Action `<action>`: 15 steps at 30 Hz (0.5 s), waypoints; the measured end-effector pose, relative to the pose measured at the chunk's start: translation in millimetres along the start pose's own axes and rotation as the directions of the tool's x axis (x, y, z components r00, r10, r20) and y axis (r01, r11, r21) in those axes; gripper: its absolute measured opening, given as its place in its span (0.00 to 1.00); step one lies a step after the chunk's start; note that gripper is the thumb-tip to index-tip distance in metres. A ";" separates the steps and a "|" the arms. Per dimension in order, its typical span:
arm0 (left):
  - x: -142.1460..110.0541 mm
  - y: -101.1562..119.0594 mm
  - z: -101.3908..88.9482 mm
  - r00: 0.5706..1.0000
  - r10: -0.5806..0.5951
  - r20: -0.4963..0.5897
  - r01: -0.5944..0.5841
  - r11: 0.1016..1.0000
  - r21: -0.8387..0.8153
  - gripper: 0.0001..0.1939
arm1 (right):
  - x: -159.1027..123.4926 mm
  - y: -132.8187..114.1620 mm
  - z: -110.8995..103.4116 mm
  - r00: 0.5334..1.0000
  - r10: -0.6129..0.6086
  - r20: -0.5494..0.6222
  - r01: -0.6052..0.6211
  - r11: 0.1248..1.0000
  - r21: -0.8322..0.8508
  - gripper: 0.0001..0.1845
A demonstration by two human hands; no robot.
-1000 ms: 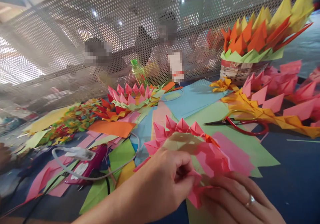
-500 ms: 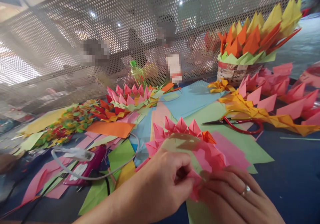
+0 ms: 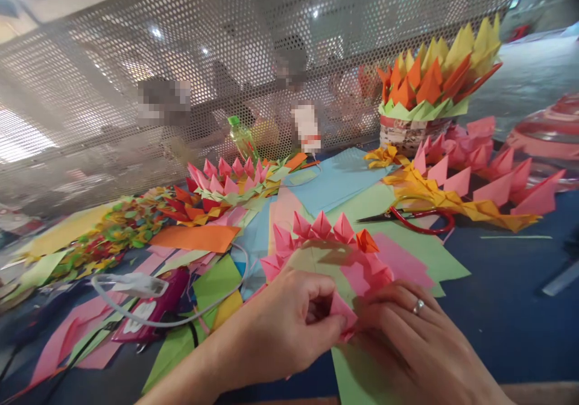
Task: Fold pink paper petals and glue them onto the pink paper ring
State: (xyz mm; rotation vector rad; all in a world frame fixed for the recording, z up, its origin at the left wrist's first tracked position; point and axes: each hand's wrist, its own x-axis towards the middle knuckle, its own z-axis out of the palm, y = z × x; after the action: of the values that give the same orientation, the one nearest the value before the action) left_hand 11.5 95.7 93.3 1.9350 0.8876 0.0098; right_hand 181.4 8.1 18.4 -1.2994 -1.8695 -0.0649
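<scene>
A ring of pink folded-paper points (image 3: 321, 227) lies close in front of me, with one orange folded piece (image 3: 367, 240) among the pink ones. Thumb and index finger of my left hand (image 3: 296, 326) pinch a pink folded paper piece (image 3: 342, 312) at the near side of that ring. My right hand (image 3: 414, 332), with a silver finger ring, curls over the ring's near right side; its fingertips are partly hidden there. Under both hands lie sheets of light green paper (image 3: 357, 381).
Red-handled scissors (image 3: 423, 221) rest on paper to the right. Behind them stands a basket (image 3: 402, 133) topped with orange and yellow folded points. A purple power bank (image 3: 154, 308) with a white cable lies left. A green-capped bottle (image 3: 242, 139) stands by the perforated screen (image 3: 253, 43).
The view has shifted slightly to the right, so things appear further left. My left hand still pinches the pink piece, which shows more plainly now; my right hand stays on the ring.
</scene>
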 end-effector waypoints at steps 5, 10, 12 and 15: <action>-0.9 -3.7 -0.5 1.000 0.005 0.008 -0.006 0.999 0.035 0.09 | 1.9 -0.3 2.5 0.998 0.003 -0.066 -0.002 1.000 0.021 0.12; -1.6 -1.9 -1.7 1.000 0.011 0.011 -0.012 0.996 0.089 0.08 | -1.1 -0.6 3.3 0.998 0.017 -0.057 -0.013 0.997 0.072 0.10; -2.1 -0.5 -2.1 1.000 0.012 0.010 -0.013 0.994 0.108 0.08 | -1.3 -0.8 3.2 0.998 0.014 -0.057 -0.010 0.997 0.078 0.10; -3.0 0.1 -2.6 0.999 0.037 0.007 -0.037 0.990 0.138 0.08 | -1.0 -1.1 3.2 0.998 0.019 -0.062 -0.014 0.997 0.073 0.10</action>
State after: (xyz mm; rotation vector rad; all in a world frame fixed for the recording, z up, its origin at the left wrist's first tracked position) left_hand 8.4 96.0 95.8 2.0792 0.8688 -0.0347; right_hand 178.7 8.4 16.2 -1.2489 -1.7919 -0.0284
